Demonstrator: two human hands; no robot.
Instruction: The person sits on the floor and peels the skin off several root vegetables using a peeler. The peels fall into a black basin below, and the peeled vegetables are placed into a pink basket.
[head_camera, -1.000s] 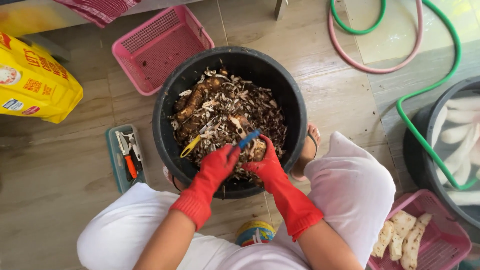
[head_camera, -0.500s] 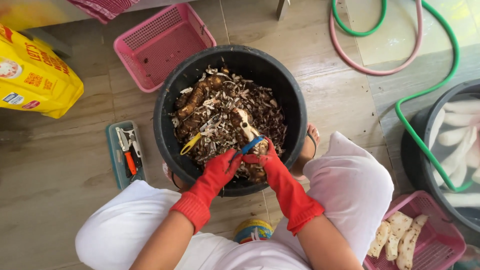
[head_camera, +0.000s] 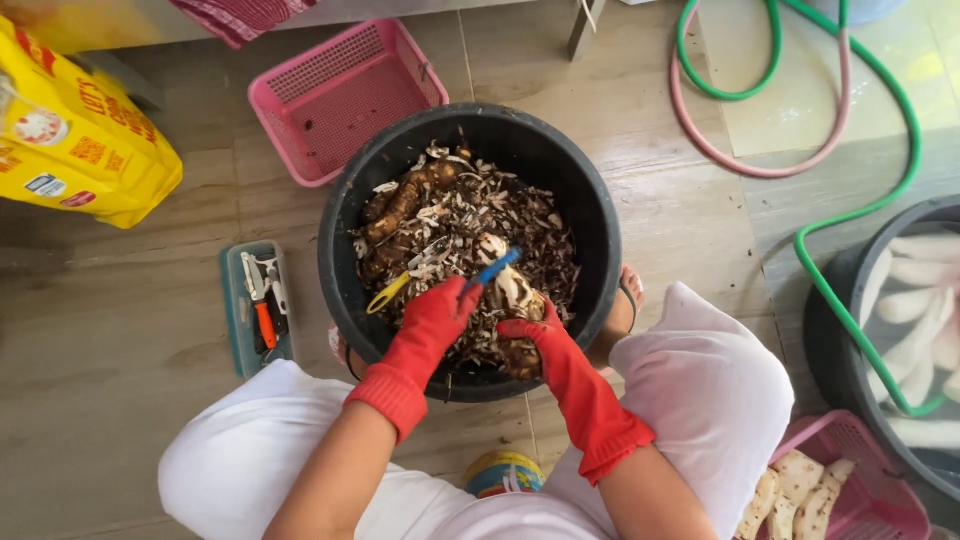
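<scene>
Two red-gloved hands work over the black tub (head_camera: 340, 240), which sits on the floor between the person's knees and is heaped with brown peelings. The left hand (head_camera: 432, 318) is closed around a blue-handled peeler (head_camera: 492, 270), whose handle points up and to the right, away from the wrist, its tip lying on the root. The right hand (head_camera: 530, 335) is clasped around a partly peeled root (head_camera: 508, 290), pale where skinned and brown at the lower end near the palm. The root's long axis runs roughly from the tub's near rim toward its centre, and it lies just to the right of the left hand, the two gloves almost touching; the right hand is the nearer, being on it. A yellow-handled tool (head_camera: 388, 293) rests in the peelings just left of the left glove. Packages: a bright yellow bag (head_camera: 80, 140) with red print and a small round picture lies at upper left, bulging and tilted. Left of the tub is a small teal tray (head_camera: 232, 310) holding tools. An empty pink basket (head_camera: 340, 95) stands behind the tub; another pink basket (head_camera: 870, 500) at lower right holds pale peeled pieces.
</scene>
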